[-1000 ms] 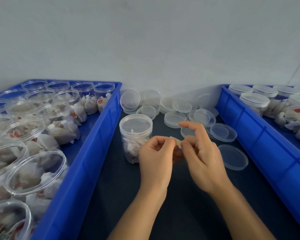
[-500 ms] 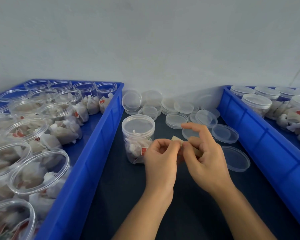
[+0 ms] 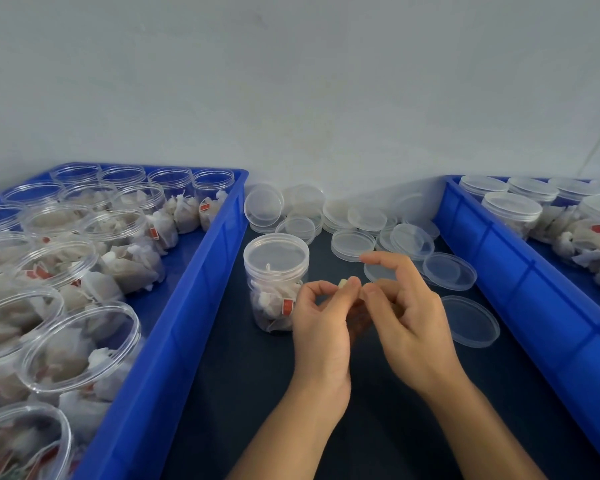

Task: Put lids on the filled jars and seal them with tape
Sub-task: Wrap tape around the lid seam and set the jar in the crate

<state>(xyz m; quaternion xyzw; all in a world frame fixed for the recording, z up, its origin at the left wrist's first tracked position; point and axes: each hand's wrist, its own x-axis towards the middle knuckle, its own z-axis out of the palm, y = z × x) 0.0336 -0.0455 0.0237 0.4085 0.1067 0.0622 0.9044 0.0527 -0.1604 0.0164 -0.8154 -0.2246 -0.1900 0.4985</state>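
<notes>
Hands point(image 3: 361, 306) pinch pale tape point(image 3: 343, 283) beside lidded jar point(image 3: 275, 282) — red tag unreadable.

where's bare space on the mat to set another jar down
Free: the dark mat between the left bin and the left hand. Crowded: loose lids by the wall.

The jar point(image 3: 275, 280) at twelve o'clock of the left hand point(image 3: 321, 329) is showing clear, glossy plastic, its lid point(image 3: 276, 252) smooth and slightly frosted. Loose lids point(image 3: 449, 271) at one o'clock are gleaming as thin translucent plastic. Both crates point(image 3: 174, 327) are looking like hard, shiny blue plastic. The table surface point(image 3: 243, 375) is appearing dark and matt. The sachets point(image 3: 132, 263) are looking like soft white fibrous mesh.
</notes>
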